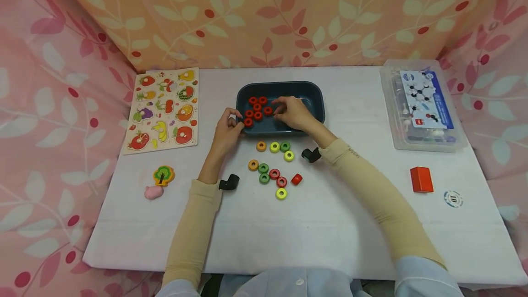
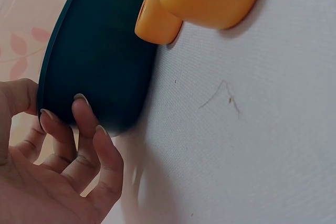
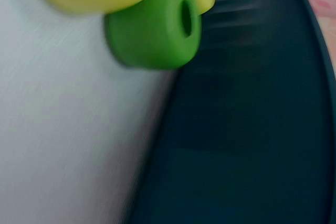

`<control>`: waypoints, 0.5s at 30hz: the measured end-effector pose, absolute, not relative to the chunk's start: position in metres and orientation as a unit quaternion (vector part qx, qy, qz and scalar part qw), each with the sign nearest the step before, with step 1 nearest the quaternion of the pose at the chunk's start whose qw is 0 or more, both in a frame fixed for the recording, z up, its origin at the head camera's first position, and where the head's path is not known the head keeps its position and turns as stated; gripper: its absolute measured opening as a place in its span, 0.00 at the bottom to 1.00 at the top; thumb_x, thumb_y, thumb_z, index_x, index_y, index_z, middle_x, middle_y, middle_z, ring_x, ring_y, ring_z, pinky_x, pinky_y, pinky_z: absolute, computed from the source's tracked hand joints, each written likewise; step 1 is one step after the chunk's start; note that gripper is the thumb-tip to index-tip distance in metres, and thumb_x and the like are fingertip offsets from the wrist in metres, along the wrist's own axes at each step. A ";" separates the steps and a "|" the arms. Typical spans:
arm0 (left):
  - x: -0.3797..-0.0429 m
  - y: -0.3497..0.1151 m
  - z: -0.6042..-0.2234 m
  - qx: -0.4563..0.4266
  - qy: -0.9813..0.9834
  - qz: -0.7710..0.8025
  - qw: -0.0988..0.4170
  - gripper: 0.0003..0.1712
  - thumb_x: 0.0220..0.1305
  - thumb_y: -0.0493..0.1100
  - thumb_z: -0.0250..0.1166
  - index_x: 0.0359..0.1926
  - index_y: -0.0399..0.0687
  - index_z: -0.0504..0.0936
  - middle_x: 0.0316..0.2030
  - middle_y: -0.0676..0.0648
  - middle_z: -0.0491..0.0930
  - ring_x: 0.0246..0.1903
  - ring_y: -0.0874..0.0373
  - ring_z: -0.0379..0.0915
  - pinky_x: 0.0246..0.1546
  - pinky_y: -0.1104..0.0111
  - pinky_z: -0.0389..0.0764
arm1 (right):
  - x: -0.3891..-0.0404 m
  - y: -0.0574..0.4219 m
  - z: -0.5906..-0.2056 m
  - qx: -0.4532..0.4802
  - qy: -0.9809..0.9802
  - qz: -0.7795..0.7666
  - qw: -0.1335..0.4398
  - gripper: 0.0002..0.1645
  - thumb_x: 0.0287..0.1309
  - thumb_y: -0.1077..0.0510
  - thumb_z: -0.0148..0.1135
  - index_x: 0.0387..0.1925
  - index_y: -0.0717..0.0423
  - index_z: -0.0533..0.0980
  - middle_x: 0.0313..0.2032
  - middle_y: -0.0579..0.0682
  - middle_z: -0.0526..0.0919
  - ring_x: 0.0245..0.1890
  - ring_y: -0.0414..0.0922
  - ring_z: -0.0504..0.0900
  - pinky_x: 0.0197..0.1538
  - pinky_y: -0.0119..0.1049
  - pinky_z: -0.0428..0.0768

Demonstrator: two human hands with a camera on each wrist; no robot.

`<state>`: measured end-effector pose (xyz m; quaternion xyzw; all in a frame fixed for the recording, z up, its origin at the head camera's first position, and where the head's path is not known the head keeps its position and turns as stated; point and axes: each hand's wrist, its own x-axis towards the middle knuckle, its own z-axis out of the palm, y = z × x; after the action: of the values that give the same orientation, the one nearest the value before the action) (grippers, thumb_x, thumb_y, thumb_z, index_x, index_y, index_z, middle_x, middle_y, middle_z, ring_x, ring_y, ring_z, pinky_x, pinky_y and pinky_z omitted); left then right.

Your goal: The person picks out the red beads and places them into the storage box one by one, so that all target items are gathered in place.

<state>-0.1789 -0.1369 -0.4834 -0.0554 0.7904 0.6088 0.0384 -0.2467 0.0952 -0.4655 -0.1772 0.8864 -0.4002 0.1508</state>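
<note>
A dark blue tray [image 1: 280,87] holds several red ring beads [image 1: 257,107] in its left half. My left hand [image 2: 68,150] grips the tray's left end, thumb over the rim and fingertips against the outer wall. In the head view my right hand [image 1: 294,112] is over the tray, thumb and forefinger apart, fingertips close to a red bead [image 1: 268,111]. The right wrist view shows the tray's outer wall, and that hand is hidden there. In front of the tray lie orange [image 1: 261,146], yellow [image 1: 281,194], green [image 1: 285,146] and red [image 1: 274,174] beads.
At the left are a fruit puzzle board [image 1: 165,109], a tree piece [image 1: 164,175] and a pink pig [image 1: 154,192]. A clear plastic box [image 1: 422,104], a red block [image 1: 421,179] and a round white chip [image 1: 453,199] lie at the right. Patterned curtains enclose the table.
</note>
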 end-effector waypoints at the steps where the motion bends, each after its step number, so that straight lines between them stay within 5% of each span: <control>1: -0.179 -0.137 -0.483 -0.055 0.790 0.609 0.039 0.14 0.66 0.33 0.58 0.51 0.45 0.72 0.22 0.49 0.65 0.24 0.48 0.75 0.33 0.60 0.84 | -0.247 0.094 -0.465 -0.177 0.881 -0.411 0.151 0.26 0.61 0.66 0.66 0.61 0.60 0.75 0.42 0.56 0.88 0.43 0.49 0.86 0.51 0.43 0.79; 7: -0.178 -0.137 -0.482 -0.054 0.791 0.607 0.041 0.14 0.66 0.33 0.58 0.52 0.44 0.72 0.23 0.49 0.66 0.26 0.44 0.76 0.33 0.59 0.84 | -0.239 0.100 -0.460 -0.199 0.862 -0.441 0.150 0.24 0.61 0.65 0.66 0.59 0.60 0.76 0.46 0.56 0.87 0.45 0.49 0.86 0.51 0.43 0.80; 15: -0.178 -0.137 -0.483 -0.055 0.793 0.605 0.041 0.13 0.66 0.34 0.58 0.51 0.47 0.72 0.23 0.48 0.66 0.26 0.43 0.76 0.32 0.61 0.84 | -0.208 0.122 -0.443 -0.280 0.837 -0.457 0.113 0.16 0.61 0.60 0.69 0.50 0.53 0.81 0.38 0.46 0.85 0.39 0.41 0.81 0.43 0.41 0.78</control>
<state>-0.1782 -0.1373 -0.4832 -0.0554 0.7931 0.6052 0.0413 -0.2084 0.1223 -0.4429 -0.2796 0.8369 -0.4568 0.1128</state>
